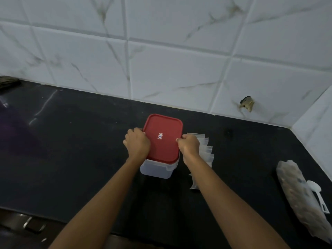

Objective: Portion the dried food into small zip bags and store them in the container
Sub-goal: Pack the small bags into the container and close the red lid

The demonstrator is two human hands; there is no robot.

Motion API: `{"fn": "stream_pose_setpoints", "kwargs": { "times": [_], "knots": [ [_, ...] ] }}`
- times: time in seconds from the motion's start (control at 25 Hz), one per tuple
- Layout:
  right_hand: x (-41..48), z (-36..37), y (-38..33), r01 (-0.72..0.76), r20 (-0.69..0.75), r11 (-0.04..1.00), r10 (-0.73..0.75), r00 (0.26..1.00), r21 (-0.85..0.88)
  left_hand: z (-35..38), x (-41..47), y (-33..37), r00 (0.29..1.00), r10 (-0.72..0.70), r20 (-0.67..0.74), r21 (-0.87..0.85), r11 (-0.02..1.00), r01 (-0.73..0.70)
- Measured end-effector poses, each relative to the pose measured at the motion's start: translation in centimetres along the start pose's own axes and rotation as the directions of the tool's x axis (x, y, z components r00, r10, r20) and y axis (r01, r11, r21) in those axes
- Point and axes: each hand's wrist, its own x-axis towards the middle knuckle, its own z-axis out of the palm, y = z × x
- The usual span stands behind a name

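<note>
Tiled wall (pixel 179 60) fills the top half of the frame, black counter (pixel 71 150) the bottom half.

One long bag of dried food (pixel 298 196) lies flat at the right edge, its long axis running upper left to lower right.

One container (pixel 154 169), with a clear body, sits at frame centre on the counter. Its red lid (pixel 162 139) is on, with the long axis running up-down the frame toward the wall.

Small zip bags (pixel 206 150) lie fanned in a row just right of the container, partly under your right arm. Several edges show, but the exact count is unclear.

One white spoon (pixel 318 194) lies beside the food bag, bowl toward the top.

Your left hand (pixel 137 143) has its fingers curled tight over the lid's left edge. Your right hand (pixel 189 145) grips the lid's right edge the same way.
</note>
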Motion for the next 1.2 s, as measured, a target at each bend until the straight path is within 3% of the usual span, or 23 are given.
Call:
{"fn": "stream_pose_setpoints", "kwargs": {
  "times": [0.28,0.48,0.56,0.68,0.84,0.96,1.08,1.2],
  "knots": [
    [-2.1,-1.3,-0.5,0.059,-0.047,0.977,-0.051,0.998,0.205,-2.2,-0.9,-0.2,0.987,0.152,-0.055,-0.292,0.943,-0.161],
    [-5.7,-2.6,0.0,0.195,-0.017,0.903,-0.204,0.979,0.382,-4.3,-3.1,0.3,0.989,0.130,-0.076,-0.488,0.860,-0.150],
    [-7.2,-4.1,0.9,0.259,-0.013,0.883,-0.276,0.961,0.391,-5.3,-4.6,-0.3,0.985,0.157,-0.070,-0.560,0.811,-0.169],
    [-8.8,-6.3,3.5,0.373,0.031,0.871,-0.403,0.915,0.321,-6.7,-7.1,-3.1,0.949,0.314,0.010,-0.618,0.749,-0.241],
    [-10.0,-7.0,8.2,0.573,0.219,0.808,-0.589,0.778,0.137,-6.4,-9.4,-8.5,0.876,0.478,0.068,-0.548,0.752,-0.367],
    [-9.6,-5.8,11.4,0.741,0.293,0.671,-0.713,0.637,0.022,-4.9,-10.4,-11.7,0.867,0.491,0.080,-0.465,0.788,-0.403],
    [-9.4,-4.7,13.6,0.801,0.322,0.598,-0.764,0.559,0.024,-3.8,-10.7,-13.8,0.865,0.492,0.101,-0.373,0.824,-0.425],
    [-9.1,-4.2,15.3,0.824,0.409,0.566,-0.752,0.516,0.001,-3.4,-10.6,-14.9,0.742,0.652,0.159,-0.167,0.758,-0.631]
  ]
}}
